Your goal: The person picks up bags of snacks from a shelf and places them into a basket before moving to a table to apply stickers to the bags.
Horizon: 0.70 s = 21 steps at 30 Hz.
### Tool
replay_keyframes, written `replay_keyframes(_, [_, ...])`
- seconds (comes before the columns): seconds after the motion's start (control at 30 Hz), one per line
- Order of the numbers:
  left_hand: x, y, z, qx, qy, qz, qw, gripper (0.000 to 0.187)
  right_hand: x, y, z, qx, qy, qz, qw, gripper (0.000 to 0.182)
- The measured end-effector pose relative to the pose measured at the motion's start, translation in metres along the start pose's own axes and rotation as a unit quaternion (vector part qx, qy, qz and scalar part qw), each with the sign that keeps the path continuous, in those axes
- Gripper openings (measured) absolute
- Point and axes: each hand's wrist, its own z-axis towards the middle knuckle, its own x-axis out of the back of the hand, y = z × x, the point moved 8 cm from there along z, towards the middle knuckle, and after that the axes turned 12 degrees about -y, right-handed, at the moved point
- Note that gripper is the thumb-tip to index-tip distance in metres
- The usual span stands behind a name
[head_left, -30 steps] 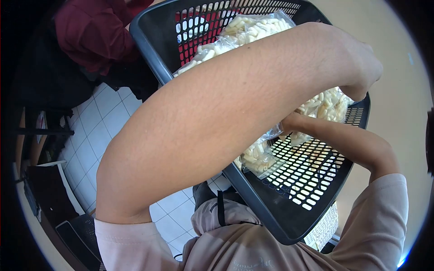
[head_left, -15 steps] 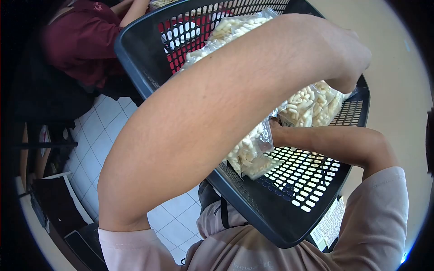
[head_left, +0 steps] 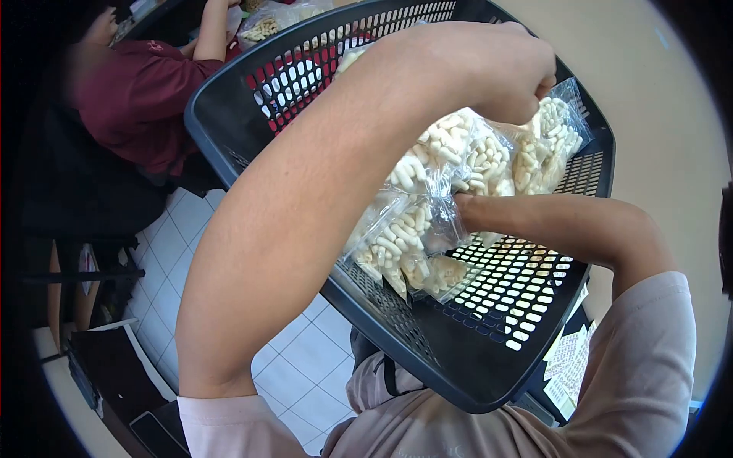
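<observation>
My left hand (head_left: 496, 72) is closed on the top of a string of clear packets of white puffed snacks (head_left: 473, 156) and holds them above a dark grey perforated basket (head_left: 458, 385) that rests against my body. My left forearm crosses the middle of the view. My right hand (head_left: 462, 208) reaches in from the right, under the hanging packets. Its fingers are hidden behind the plastic, which it touches. More packets (head_left: 405, 259) lie against the basket's near wall.
A person in a maroon shirt (head_left: 130, 99) sits at the upper left beyond the basket, with another bag of snacks (head_left: 263, 27) near them. White floor tiles (head_left: 298, 359) show below. A printed sheet (head_left: 569, 366) lies under the basket's right corner. A beige surface (head_left: 664, 122) fills the right.
My left hand has risen and moved left, lifting the string of packets out of the basket. The basket has tilted a little, and my right hand has stayed under the packets.
</observation>
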Motion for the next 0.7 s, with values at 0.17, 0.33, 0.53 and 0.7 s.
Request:
replay_keyframes(0.17, [-0.001, -0.006, 0.004, -0.019, 0.036, -0.011, 0.999, 0.024, -0.002, 0.012, -0.025, -0.021, -0.013, -0.022, 0.999, 0.049])
replay_keyframes(0.33, [-0.016, -0.017, 0.018, -0.02, 0.007, 0.037, 0.999, 0.025, 0.015, -0.002, -0.094, -0.06, 0.038, 0.075, 0.995, 0.051])
replay_keyframes(0.53, [-0.081, -0.028, 0.022, 0.079, -0.262, 0.036, 0.961, 0.026, 0.07, -0.04, -0.26, -0.094, 0.288, 0.159, 0.94, 0.053])
replay_keyframes(0.7, [-0.174, 0.028, 0.041, 0.027, -0.511, 0.026, 0.859, 0.032, -0.004, -0.048, -0.39, -0.217, 0.529, 0.12, 0.812, 0.062])
